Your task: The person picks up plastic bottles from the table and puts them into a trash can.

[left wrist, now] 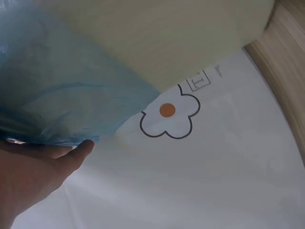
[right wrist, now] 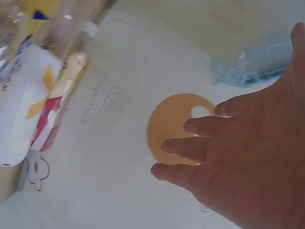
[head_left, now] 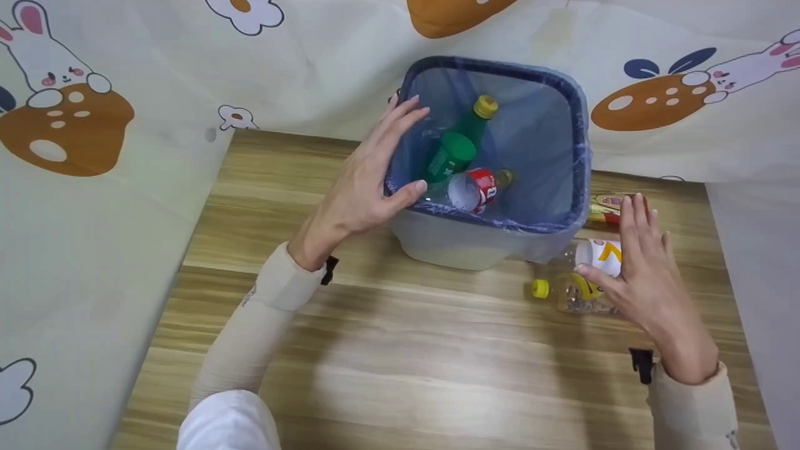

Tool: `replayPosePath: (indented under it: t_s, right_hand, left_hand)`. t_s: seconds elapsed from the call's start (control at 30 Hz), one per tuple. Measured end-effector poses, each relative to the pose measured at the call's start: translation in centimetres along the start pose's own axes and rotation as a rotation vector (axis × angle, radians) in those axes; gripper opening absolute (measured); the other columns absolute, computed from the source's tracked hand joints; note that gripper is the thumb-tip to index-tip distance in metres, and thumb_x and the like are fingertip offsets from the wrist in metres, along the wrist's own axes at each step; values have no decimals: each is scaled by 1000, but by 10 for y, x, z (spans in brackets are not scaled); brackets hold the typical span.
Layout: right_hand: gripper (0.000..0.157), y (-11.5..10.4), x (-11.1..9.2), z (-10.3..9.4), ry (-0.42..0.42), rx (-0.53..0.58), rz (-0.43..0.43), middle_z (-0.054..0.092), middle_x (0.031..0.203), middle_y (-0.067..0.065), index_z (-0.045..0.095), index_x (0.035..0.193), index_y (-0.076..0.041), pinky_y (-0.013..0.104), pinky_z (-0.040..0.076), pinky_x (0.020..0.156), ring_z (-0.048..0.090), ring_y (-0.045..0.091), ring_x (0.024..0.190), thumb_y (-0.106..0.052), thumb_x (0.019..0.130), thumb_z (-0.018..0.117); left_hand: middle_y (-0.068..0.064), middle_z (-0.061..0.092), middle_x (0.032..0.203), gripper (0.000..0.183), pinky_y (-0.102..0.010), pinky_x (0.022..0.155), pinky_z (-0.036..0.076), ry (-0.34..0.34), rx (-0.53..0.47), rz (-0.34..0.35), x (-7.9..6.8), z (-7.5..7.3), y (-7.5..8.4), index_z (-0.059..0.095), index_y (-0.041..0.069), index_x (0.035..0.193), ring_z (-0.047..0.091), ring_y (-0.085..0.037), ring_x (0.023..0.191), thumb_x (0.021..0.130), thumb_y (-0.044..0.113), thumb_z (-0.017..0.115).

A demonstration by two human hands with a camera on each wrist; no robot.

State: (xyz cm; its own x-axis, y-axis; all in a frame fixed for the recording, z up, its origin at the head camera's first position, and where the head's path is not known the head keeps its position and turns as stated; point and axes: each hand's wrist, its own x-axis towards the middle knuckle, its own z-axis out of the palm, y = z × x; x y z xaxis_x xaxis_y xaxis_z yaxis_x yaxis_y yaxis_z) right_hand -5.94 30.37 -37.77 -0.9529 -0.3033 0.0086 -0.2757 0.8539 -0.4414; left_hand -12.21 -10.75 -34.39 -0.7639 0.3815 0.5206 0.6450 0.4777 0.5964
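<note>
Lined bin and both hands, viewed from above. The pale bin (head_left: 459, 247) stands on a wood-grain surface (head_left: 431, 350), between 1 and 2 o'clock from the centre of the head view; a translucent blue liner (head_left: 537, 131) covers its rim. My left hand (head_left: 361, 187) lies at the bin's 8-to-9 o'clock side, fingers straight and thumb spread wide from them. In the left wrist view my thumb reaches the liner's edge; whether it presses there I cannot tell. My right hand (head_left: 656, 281) is at 4 o'clock from the bin, fingers extended, thumb well apart, nothing in its grasp.

Contents of the bin: a green bottle with a yellow cap (head_left: 473, 128) at 11 o'clock, a green cylindrical item (head_left: 454, 152) near 9, and a red-labelled clear bottle (head_left: 482, 189) between 6 and 7.

Outside, clear bottles (head_left: 578, 297) lie at 5 o'clock from the bin and a red-and-yellow packet (head_left: 605, 209) at 4, partly behind my right fingers. In the right wrist view, these items appear toward 10 o'clock, apart from my fingertips.
</note>
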Motion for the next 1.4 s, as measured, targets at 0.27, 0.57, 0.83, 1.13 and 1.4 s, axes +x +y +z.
replayPosePath:
  t_s: [0.27,0.57,0.83,1.13,1.4]
  right_hand:
    - [112,19,-15,17,-39,-8,47,-16,164,14,-12,158,-14,66,-13,112,-16,46,146,-49,89,69]
    - [113,31,-23,31,-104,14,106,-20,162,17,-12,157,-7,71,-12,108,-10,59,141,-51,90,68]
    - [116,34,-29,41,-152,0,159,-17,161,25,-13,157,-8,73,-9,108,-9,60,140,-55,88,68]
    - [122,40,-45,68,-122,-42,168,-12,161,28,-5,158,-4,78,-6,104,-6,60,141,-57,81,74]
    - [130,37,-51,87,-128,-119,199,-13,161,28,-2,159,-7,76,-8,105,-9,55,143,-72,73,71]
  left_hand:
    - [-2,26,162,78,-47,119,17,15,-9,-18,-2,7,6,33,17,154,11,-22,152,87,54,51]
    - [-2,28,161,76,-46,119,18,19,-19,-25,-4,12,12,34,16,153,12,-22,152,85,47,50]
    - [0,26,162,77,-45,120,16,22,-81,-36,-6,11,8,33,14,153,12,-19,151,86,47,50]
    - [-3,24,163,81,-46,120,17,11,-76,-18,-8,10,6,32,14,153,11,-20,152,90,63,49]
    - [-3,23,162,80,-45,120,17,17,-122,-5,-8,10,4,32,11,152,11,-19,151,91,60,49]
